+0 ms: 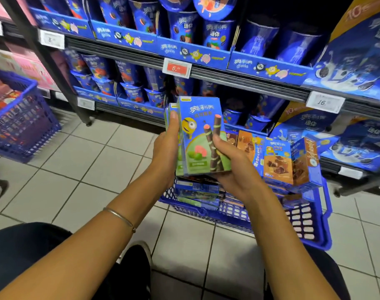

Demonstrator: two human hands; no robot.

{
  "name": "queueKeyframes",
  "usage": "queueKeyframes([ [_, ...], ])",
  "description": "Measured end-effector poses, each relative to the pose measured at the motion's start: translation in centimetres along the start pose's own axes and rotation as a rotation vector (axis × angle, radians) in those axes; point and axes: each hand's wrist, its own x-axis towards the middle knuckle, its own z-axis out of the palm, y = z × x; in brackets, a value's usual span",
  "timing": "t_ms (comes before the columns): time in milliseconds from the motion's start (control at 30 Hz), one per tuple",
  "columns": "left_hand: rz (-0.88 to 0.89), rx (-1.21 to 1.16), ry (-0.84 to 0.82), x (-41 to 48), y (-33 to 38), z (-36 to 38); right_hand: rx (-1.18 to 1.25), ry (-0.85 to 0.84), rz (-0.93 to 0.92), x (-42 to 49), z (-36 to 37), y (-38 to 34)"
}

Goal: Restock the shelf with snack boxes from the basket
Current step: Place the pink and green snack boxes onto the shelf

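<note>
Supermarket aisle with a white tiled floor, seen from the head camera: blue shelving (249,81) crosses the top of the frame, packed with blue cookie cups (184,29). A second blue basket (22,126) sits at the left edge.

At frame centre both hands hold a small stack of green-and-blue wafer-roll boxes (203,135). The stack stands upright, long axis vertical, printed front facing the camera. The left hand (166,152) grips its left side, thumb lying up along the edge. The right hand (236,169) cups the lower right corner from beneath, thumb pressed on the front face. Neither hand is free.

Directly below the hands, the blue plastic basket (321,241) rests on the floor with more boxes (197,191) lying flat inside.

Just right of the held stack, at about the same height, chocolate-flavour boxes (278,163) stand upright on what looks like the lowest shelf tier (329,166). So the likely slot lies to the right and slightly beyond the grip, on the right hand's side. The stack already stands the way those boxes do, so it probably needs only to travel sideways, not to turn. Whether a gap waits there is hidden by the stack and the right hand.
</note>
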Motion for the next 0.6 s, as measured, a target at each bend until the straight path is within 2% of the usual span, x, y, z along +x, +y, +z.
queueKeyframes([
  [133,-0.038,-0.094,-0.068,1.7,-0.3,0.4,0.01,-0.042,0.083,1.7,-0.6,0.0],
  [233,-0.066,-0.098,-0.076,3.2,-0.3,1.0,0.061,0.025,0.111,3.2,-1.0,-0.2],
  [367,-0.225,-0.057,-0.092,4.0,1.6,1.1,0.038,0.12,0.149,3.5,0.2,-2.1],
  [467,-0.354,-0.15,-0.168,2.0,5.7,1.6,-0.041,0.196,0.226,2.3,2.5,-6.2],
  [600,-0.361,-0.164,-0.198,-2.6,14.2,4.0,-0.085,0.227,0.244,-0.1,7.3,-14.1],
])
